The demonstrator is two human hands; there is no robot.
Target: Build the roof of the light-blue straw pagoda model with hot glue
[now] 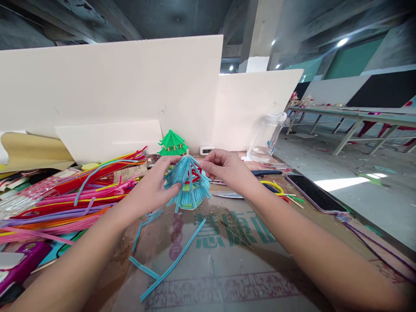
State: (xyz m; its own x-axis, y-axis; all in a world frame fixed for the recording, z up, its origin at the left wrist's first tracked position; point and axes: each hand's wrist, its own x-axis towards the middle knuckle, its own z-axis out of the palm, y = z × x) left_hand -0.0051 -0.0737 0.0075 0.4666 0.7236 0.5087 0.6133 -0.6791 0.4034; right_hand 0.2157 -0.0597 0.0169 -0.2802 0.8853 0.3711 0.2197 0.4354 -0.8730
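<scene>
A cone-shaped model of blue pipe cleaners (191,197) stands upright over the plastic-covered tabletop, with a wooden stick tip showing at its top and red strands inside its right half. My left hand (157,184) grips the cone's left side between thumb and fingers. At the upper right side of the cone, my right hand (227,169) is closed in a pinch; what lies between its fingertips is hidden. Loose blue pipe-cleaner pieces (177,260) lie on the plastic below. Behind the cone stands a green tiered model (172,143) of similar make.
Colourful pipe cleaners (97,190) are heaped at left, near a purple tool (24,264). Scissors (229,196) lie beneath my right forearm. A phone (316,193) rests by the right edge, a clear bottle (264,138) behind it. White boards (113,86) stand along the back.
</scene>
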